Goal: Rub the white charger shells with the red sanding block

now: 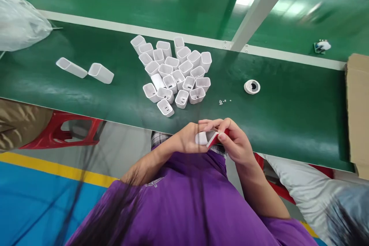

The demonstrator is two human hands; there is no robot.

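Note:
My left hand (188, 137) is closed around a white charger housing (201, 138) at the table's front edge, close to my body. From the right, my right hand (236, 142) pinches a flat red piece with a pale edge (216, 138) between thumb and fingers. The red piece meets the open end of the housing; whether it reaches inside is hidden by my fingers. Just beyond my hands stands a cluster of similar white housings (181, 99), mostly upright with open tops. Slots show in the bottoms of several. Small white bits (221, 102) lie to the right of the cluster.
Two more white housings (101, 73) lie to the left on the green table (123, 100). A white tape roll (252, 87) sits to the right. A plastic bag (23, 23), a cardboard box (357, 111) and a slanted metal post (262, 11) border the workspace.

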